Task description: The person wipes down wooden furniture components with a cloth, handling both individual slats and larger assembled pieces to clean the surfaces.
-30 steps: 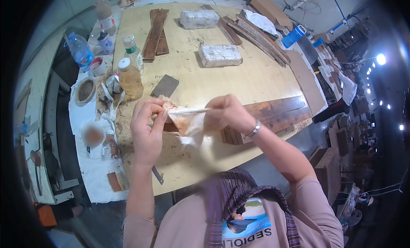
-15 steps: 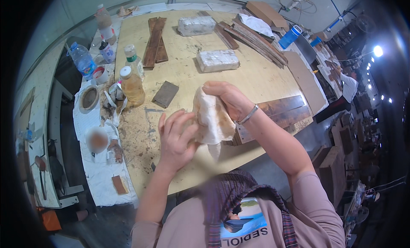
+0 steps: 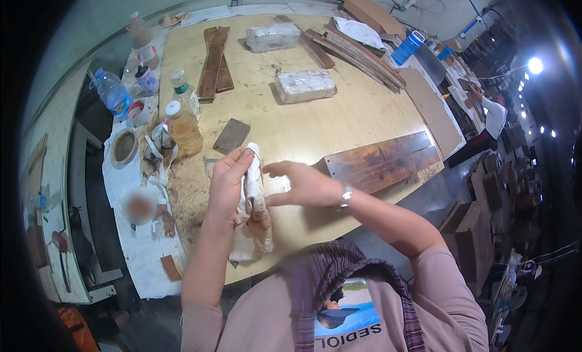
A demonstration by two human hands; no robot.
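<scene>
My left hand (image 3: 229, 181) grips a white cloth (image 3: 253, 221) with brown stains, its folds hanging down past my wrist over the near part of the table. Just to the right of the cloth, my right hand (image 3: 303, 183) is open, thumb and fingers apart, with nothing in it. Beyond it lies a brown stained wooden board piece (image 3: 379, 164) with a glossy top. A dark grey sanding block (image 3: 231, 136) rests on the table behind my left hand.
Bottles of amber liquid (image 3: 183, 129) stand on the left, near a round bowl (image 3: 125, 147). Two wrapped white blocks (image 3: 305, 87) and crossed brown wood strips (image 3: 212, 67) lie farther back. A blue jug (image 3: 408, 47) stands at the right. Another person (image 3: 492, 118) works beyond.
The cloth has passed from my right hand to my left and moved left and nearer. My right hand has let go and sits open beside it.
</scene>
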